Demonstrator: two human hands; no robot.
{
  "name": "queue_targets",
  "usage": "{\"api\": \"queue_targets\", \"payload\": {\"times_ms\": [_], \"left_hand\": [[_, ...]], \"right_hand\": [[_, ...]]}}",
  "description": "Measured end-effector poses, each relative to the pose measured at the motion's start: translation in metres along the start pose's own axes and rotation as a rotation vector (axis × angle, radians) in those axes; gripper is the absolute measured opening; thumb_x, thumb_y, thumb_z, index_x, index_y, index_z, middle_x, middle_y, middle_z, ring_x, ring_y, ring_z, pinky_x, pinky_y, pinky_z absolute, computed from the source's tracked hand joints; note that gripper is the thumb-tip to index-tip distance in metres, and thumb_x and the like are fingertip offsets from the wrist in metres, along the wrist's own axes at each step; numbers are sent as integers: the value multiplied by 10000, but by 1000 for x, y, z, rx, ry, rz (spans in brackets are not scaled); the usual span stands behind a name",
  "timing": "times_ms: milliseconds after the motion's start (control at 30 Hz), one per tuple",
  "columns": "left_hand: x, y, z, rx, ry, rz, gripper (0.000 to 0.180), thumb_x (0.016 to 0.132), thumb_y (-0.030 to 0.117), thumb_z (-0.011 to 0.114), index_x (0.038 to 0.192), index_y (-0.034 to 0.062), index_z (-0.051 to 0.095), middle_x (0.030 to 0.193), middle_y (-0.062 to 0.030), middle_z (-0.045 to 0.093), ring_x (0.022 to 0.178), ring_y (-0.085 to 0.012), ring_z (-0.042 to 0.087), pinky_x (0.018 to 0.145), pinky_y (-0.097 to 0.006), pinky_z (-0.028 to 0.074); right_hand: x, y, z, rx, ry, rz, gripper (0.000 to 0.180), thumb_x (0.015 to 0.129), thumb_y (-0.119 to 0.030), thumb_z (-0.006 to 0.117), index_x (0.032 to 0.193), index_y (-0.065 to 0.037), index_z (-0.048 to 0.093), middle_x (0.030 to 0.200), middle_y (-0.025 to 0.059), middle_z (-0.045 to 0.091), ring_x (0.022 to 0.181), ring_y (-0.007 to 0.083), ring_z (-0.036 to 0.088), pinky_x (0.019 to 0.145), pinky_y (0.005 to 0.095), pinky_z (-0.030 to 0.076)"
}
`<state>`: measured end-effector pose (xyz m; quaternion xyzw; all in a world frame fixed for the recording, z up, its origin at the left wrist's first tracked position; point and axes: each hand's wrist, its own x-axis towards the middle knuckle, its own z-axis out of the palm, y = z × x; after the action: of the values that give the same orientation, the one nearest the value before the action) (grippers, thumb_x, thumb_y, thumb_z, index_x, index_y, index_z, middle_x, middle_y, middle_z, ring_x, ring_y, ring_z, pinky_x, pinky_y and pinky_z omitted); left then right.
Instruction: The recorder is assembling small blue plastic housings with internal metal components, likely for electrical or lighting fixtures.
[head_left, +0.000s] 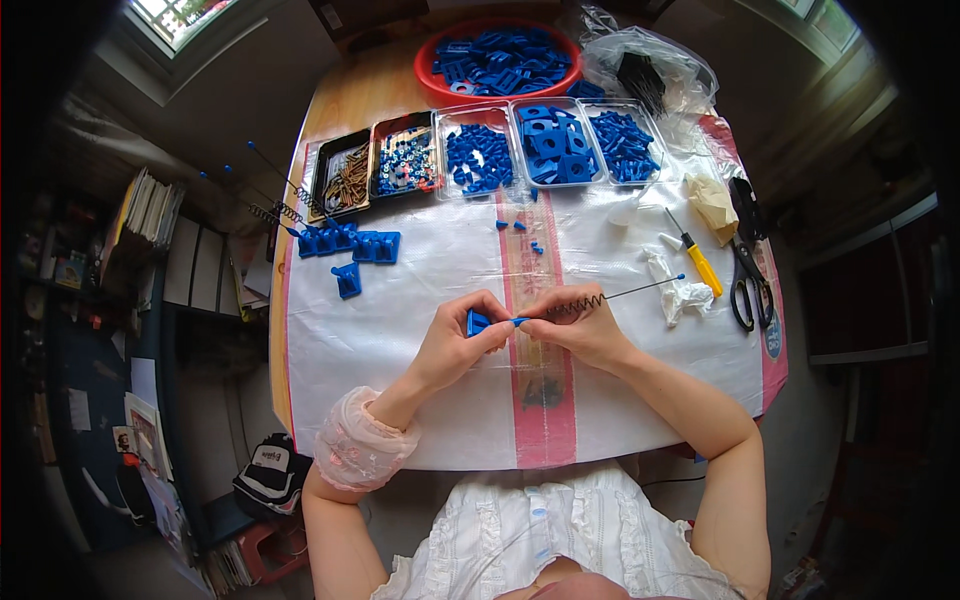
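My left hand (455,338) is closed around a blue plastic base (477,322), whose squared end shows between thumb and fingers. My right hand (590,330) pinches the blue end of a black spring rod (640,289). Its coil crosses over my fingers, and the thin straight part points right to a small blue tip. Both hands meet above the table's middle, with the blue end of the rod close against the base. My fingertips hide whether the two are joined. Several blue bases (375,246) stand at the left, some with spring rods attached.
Trays hold brass screws (350,182), small mixed parts (405,160) and blue pieces (480,158). Behind them are a red basin (425,78) and a clear plastic bag (690,75). A yellow screwdriver (703,271), black scissors (745,285) and crumpled tissue (682,300) lie at the right.
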<state>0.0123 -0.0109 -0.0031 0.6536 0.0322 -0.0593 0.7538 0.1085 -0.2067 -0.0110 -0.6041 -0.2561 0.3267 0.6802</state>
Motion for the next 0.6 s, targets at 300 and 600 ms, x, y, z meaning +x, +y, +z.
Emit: {"api": "queue_targets", "payload": {"times_ms": [300,600], "left_hand": [[0,-2,-1,15,8,9,118,910,115,680,899,20,610,769,3,607,676,-36,547,586,-186,427],[-1,0,0,-2,10,-14,116,913,113,677,899,21,607,763,5,595,664,-38,532,575,-189,414]], "right_hand": [[0,1,0,-21,-5,-31,108,828,-30,752,929,9,746,819,17,709,738,37,611,649,190,485],[0,0,0,-19,-12,-19,96,809,34,736,904,29,734,838,38,699,754,58,624,662,193,494]]}}
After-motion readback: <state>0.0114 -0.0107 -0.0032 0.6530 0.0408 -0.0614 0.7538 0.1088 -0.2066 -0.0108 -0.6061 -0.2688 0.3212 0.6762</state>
